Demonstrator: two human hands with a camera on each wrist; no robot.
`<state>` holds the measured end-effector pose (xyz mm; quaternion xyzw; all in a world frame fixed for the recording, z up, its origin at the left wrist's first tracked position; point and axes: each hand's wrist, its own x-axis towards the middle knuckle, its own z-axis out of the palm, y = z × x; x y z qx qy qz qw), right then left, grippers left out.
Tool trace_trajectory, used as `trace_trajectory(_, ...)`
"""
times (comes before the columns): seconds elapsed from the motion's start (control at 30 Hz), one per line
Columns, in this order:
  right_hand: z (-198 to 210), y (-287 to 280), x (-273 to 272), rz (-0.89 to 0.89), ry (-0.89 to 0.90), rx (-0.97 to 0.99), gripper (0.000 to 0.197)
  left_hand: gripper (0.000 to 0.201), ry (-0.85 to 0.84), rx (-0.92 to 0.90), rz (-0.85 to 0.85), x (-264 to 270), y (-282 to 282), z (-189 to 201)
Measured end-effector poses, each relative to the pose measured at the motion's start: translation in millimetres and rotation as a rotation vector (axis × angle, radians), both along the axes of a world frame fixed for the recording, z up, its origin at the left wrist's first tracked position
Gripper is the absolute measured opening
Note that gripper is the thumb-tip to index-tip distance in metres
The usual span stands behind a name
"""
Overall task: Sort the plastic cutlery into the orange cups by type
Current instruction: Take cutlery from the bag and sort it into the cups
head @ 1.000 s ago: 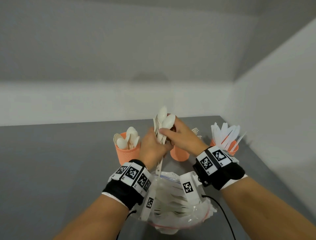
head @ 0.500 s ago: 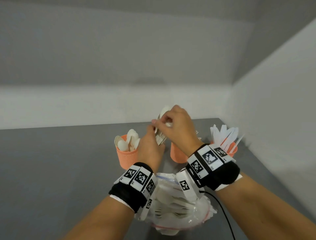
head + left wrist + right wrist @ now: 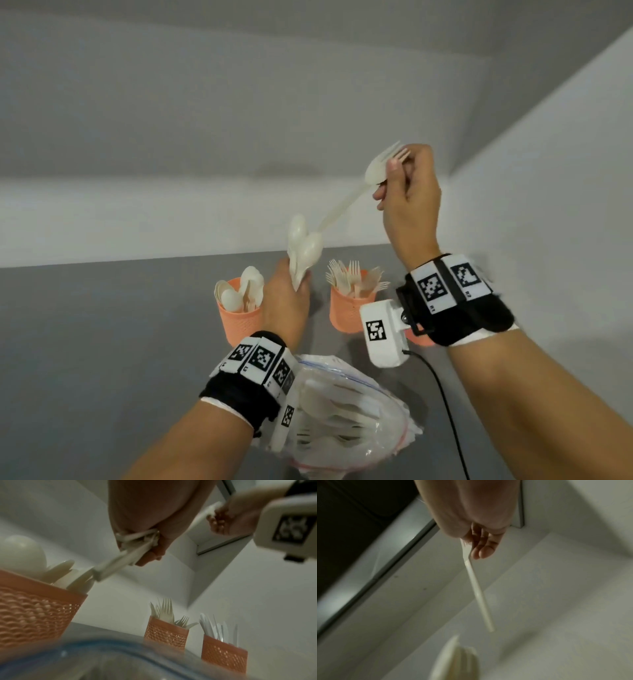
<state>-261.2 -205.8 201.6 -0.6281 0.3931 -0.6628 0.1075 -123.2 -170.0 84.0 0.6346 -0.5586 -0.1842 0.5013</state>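
Observation:
My right hand (image 3: 407,192) is raised high and pinches a white plastic fork (image 3: 356,195) by its head, handle hanging down-left; the fork (image 3: 476,585) shows in the right wrist view too. My left hand (image 3: 287,301) grips a bunch of white spoons (image 3: 303,250) by their handles (image 3: 126,555), bowls up. Three orange cups stand behind: the spoon cup (image 3: 239,318) on the left, the fork cup (image 3: 346,308) in the middle, the knife cup (image 3: 223,654) on the right, mostly hidden behind my right wrist in the head view.
A clear zip bag (image 3: 346,421) with more white cutlery lies on the grey table (image 3: 102,342) under my left wrist. White walls close in behind and to the right. A black cable (image 3: 445,404) runs from my right wrist camera.
My right hand has pulled one fork up and to the right, out of the bunch. The left hand stayed with the spoons between the spoon and fork cups.

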Motion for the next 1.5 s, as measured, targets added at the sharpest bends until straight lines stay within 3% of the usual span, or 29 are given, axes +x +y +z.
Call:
trace_trajectory(0.1, -13.7, -16.5, -22.1, -0.091, -0.006, 0.012, 0.013, 0.017, 0.147, 0.022, -0.045, 5.4, -6.5, 2.0)
trace_trajectory(0.2, -46.1, -34.7, -33.2, -0.13, 0.079, 0.118, 0.018, 0.017, 0.547, 0.113, -0.224, 10.0, -6.9, 7.1)
trace_trajectory(0.3, -89.1, -49.4, -33.2, -0.138, 0.213, 0.291, 0.016, 0.021, 0.846, 0.19, -0.405, 12.7, -2.6, 12.9)
trace_trajectory(0.37, -111.9, -55.1, -31.6, -0.158, 0.428, 0.462, 0.018, 0.021, 0.908, 0.223, -0.472, 14.9, -0.7, 16.5)
trace_trajectory(0.43, -126.6, -55.4, -29.8, -0.252, 0.791, 0.618, 0.022, 0.019, 0.919, 0.24, -0.526, 16.4, 0.9, 19.1)
trace_trajectory(0.5, -128.7, -51.0, -25.5, -0.311, 0.959, 0.602, 0.026, 0.011, 0.968, 0.251, -0.537, 19.9, 1.9, 20.8)
trace_trajectory(0.57, -121.3, -46.6, -14.6, -0.236, 0.826, 0.416, 0.03, 0.01, 0.974, 0.248, -0.553, 24.4, 1.1, 20.4)
trace_trajectory(0.63, -104.0, -35.0, 4.2, -0.005, 0.523, 0.345, 0.027, 0.018, 0.929, 0.272, -0.624, 27.6, 0.5, 18.2)
trace_trajectory(0.73, -72.3, -12.1, 34.3, 0.449, 0.22, 0.579, 0.035, 0.03, 0.829, 0.343, -0.716, 25.4, 2.4, 16.6)
trace_trajectory(0.93, -63.4, -9.0, 41.4, 0.549, 0.147, 0.711, 0.024, 0.038, 0.71, 0.394, -0.759, 27.3, 4.1, 17.9)
trace_trajectory(1.07, -65.9, -9.2, 34.5, 0.766, -0.007, 0.797, 0.032, 0.033, 0.783, 0.343, -0.692, 33.1, 0.6, 7.2)
trace_trajectory(1.27, -71.4, -2.7, 39.2, 0.803, -0.095, 0.792, 0.04, 0.03, 0.8, 0.345, -0.668, 38.1, -3.0, 7.3)
trace_trajectory(1.33, -70.8, 6.1, 42.1, 0.889, -0.03, 0.851, 0.042, 0.022, 0.773, 0.345, -0.66, 38.9, -2.3, 9.8)
trace_trajectory(1.43, -70.8, 12.3, 52.5, 0.985, 0.03, 0.979, 0.03, 0.008, 0.709, 0.374, -0.716, 38.4, 0.9, 11.9)
trace_trajectory(1.5, -70.0, 11.7, 60.0, 0.963, 0.044, 1.01, 0.016, 0.01, 0.681, 0.399, -0.719, 40.5, 3.0, 13.4)
